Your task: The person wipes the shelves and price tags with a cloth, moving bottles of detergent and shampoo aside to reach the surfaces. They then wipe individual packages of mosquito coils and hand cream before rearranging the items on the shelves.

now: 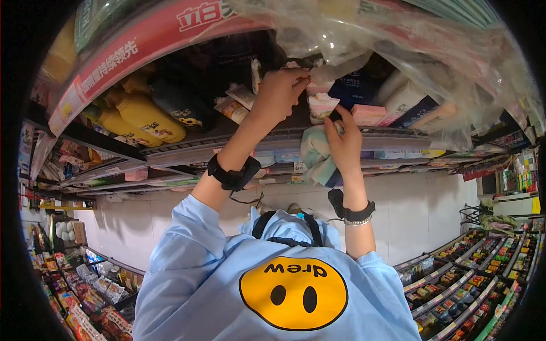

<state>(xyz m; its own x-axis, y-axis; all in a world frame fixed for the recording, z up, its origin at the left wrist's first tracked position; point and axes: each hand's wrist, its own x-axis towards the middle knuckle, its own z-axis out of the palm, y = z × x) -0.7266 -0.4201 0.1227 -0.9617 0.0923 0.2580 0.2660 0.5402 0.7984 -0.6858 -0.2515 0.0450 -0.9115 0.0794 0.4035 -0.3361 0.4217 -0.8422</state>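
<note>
My left hand (280,94) reaches into the shelf with its fingers curled in by a white-and-pink packet. Whether those fingertips grip anything is hidden. My right hand (344,141) is at the shelf's front edge, closed around a crumpled pale green and pink cloth (317,152) that hangs below the edge. Its fingertips touch or nearly touch a small white tube with a floral top (323,108) standing at the front. Left of my left wrist, white-and-orange tubes (231,109) lean at an angle. A pink box (368,115) sits right of my right fingers.
Yellow bottles (149,118) and a dark bottle (181,105) lie at the shelf's left. Clear plastic sheeting (324,42) droops over the front from above. A red label strip (114,65) borders the upper shelf. Racks of packaged goods (466,278) stand behind on the right.
</note>
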